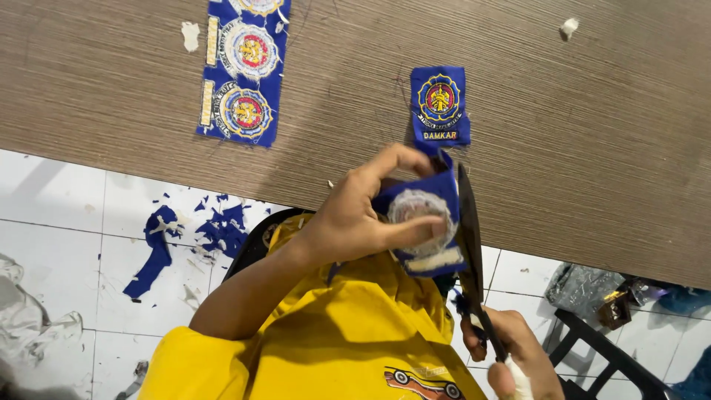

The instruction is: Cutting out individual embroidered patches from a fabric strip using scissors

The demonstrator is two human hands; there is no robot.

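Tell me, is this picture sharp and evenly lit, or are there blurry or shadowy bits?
In the head view, the light is even and soft; the left hand and the blue patch it holds look sharp, and the scissors in the right hand read as a dark shape with little detail. The table shows no glare; the floor tiles are bright, and the yellow shirt has soft shadows in its folds.

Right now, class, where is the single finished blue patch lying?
In the head view, the single blue patch lies on the brown table, right of the uncut patch strip and just above the left hand.
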